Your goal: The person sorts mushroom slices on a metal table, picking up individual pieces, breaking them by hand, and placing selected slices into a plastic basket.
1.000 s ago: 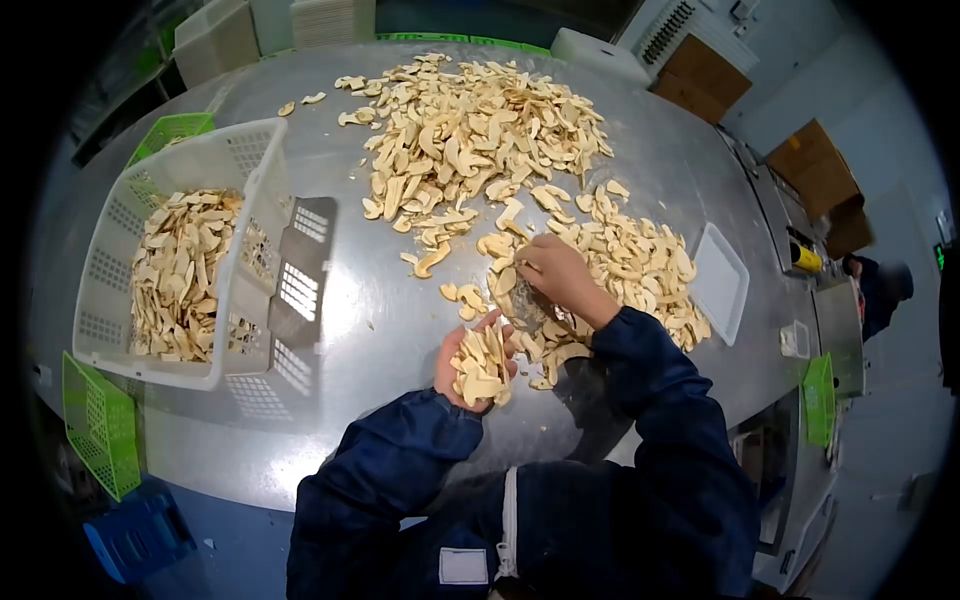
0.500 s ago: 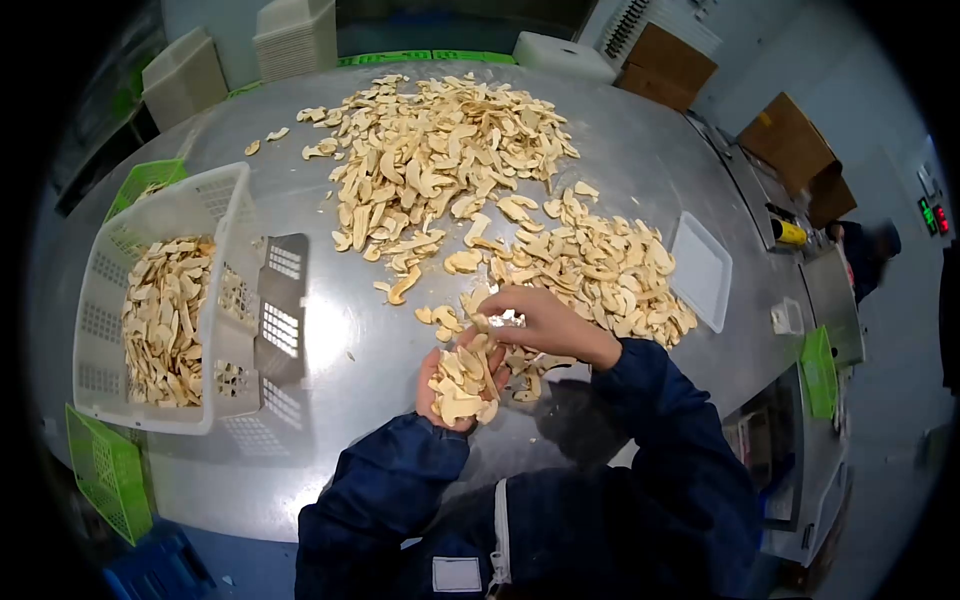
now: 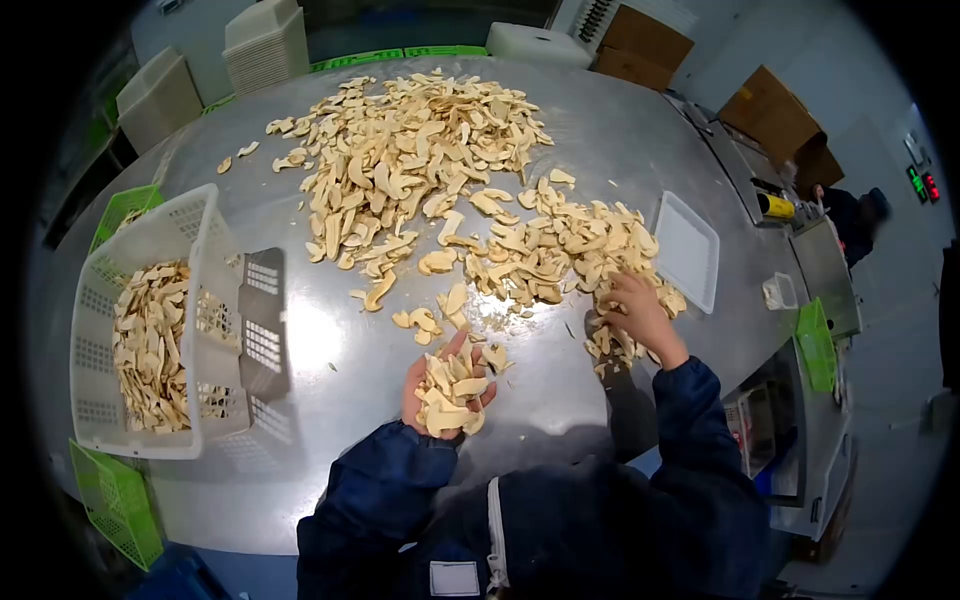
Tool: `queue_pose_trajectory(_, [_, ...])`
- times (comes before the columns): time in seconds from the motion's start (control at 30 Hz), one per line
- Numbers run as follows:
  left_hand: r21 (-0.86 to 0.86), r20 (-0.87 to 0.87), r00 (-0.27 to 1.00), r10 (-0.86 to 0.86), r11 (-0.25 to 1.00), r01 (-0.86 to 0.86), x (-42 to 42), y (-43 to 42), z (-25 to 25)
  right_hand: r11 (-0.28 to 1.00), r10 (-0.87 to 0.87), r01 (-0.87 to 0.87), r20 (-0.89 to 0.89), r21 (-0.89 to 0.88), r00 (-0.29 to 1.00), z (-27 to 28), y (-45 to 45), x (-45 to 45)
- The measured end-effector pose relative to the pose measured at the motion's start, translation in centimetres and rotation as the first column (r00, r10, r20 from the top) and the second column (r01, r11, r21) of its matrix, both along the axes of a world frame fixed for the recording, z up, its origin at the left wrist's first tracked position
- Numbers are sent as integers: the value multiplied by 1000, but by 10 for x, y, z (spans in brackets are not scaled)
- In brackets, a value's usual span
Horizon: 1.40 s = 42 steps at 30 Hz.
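Observation:
Palm up, my left hand [image 3: 413, 390] cradles a heap of pale dried slices [image 3: 450, 393] near the front of the metal table [image 3: 340, 365]. My right hand [image 3: 640, 315] is over the lower right end of the smaller pile of slices [image 3: 560, 240], fingers curved down onto it; what lies under the fingertips is hidden. A larger pile [image 3: 420, 140] spreads farther back. A few loose slices [image 3: 420, 322] lie just beyond my left hand.
A white perforated basket [image 3: 210, 330] with slices stands at left, green baskets [image 3: 115, 500] beside it. A white tray [image 3: 686, 250] lies right of the piles. Stacked white containers [image 3: 265, 50] and cardboard boxes [image 3: 770, 115] stand behind. Another person [image 3: 855, 222] is at far right.
My right hand has moved away from my left hand, rightward to the edge of the smaller pile. My left hand still holds its slices. The view has shifted slightly.

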<state>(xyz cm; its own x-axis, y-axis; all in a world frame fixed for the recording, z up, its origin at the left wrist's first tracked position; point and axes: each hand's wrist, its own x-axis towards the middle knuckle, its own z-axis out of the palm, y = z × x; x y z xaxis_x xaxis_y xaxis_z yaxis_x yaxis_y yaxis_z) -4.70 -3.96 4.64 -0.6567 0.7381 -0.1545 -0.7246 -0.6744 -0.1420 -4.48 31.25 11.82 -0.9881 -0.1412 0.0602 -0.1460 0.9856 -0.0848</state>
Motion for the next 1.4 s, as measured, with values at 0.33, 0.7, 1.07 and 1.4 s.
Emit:
queue_pose_trajectory(0.33, [15,-12,1000,-26,1000,26,1,0,8,971,30,-17,53,-240,998,-15,-71,-75])
queue_pose_trajectory(0.7, [100,-49,999,-6,995,11,-2,1,1,870,-88,137,125,-473,988,11,-43,-37])
queue_pose_trajectory(1.07, [-38,-42,999,25,999,-27,1,0,9,-485,769,-455,-612,-747,185,170,-168,19])
queue_pose_trajectory(1.4, [-16,-19,1000,15,1000,-16,-2,0,8,-486,753,-485,-630,-727,191,175,-170,13])
